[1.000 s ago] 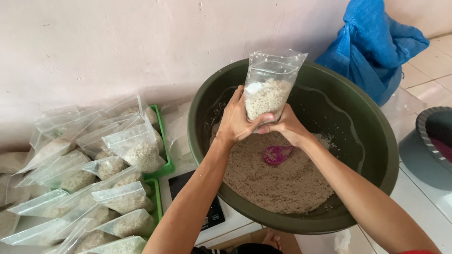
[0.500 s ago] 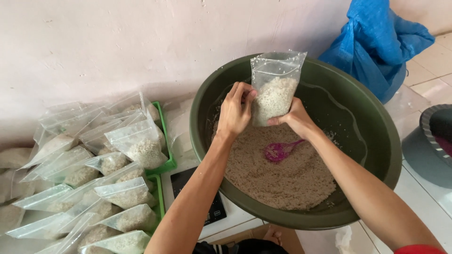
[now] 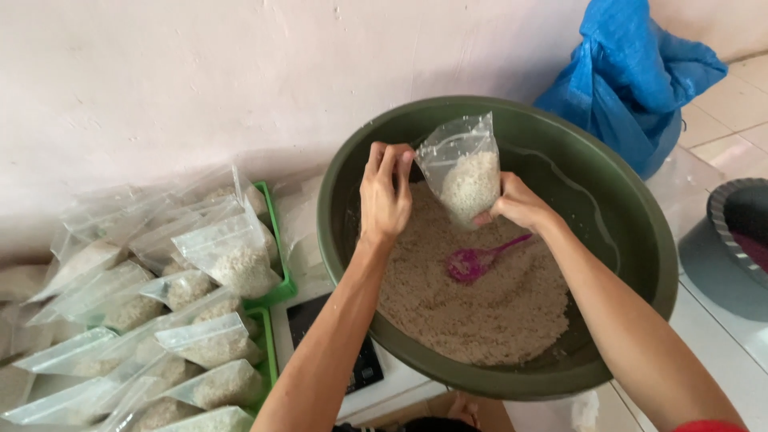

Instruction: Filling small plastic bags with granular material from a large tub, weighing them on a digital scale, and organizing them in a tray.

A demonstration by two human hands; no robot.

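Bag point(image 3: 464, 172) of white grains stands nearly upright above the green basin point(image 3: 616, 232), its long axis running top to bottom with a slight lean, the mouth pointing up and a little to the left, the filled bottom hanging down. My right hand point(image 3: 516, 204) is closed around the bag's lower right side, fingers wrapped under the grain-filled part. My left hand point(image 3: 386, 192) sits just beside the bag's upper left corner, fingers curled together and pinching the top edge of the plastic there. Below both hands the basin holds a bed of pale grains point(image 3: 480, 296), and a pink scoop point(image 3: 480, 260) lies on them, its handle pointing up and right toward my right wrist. Outward to the left, many filled clear bags point(image 3: 216, 256) are piled in green trays point(image 3: 276, 240). A black scale point(image 3: 360, 360) sits partly under the basin's rim. A blue sack point(image 3: 632, 80) leans against the wall behind.
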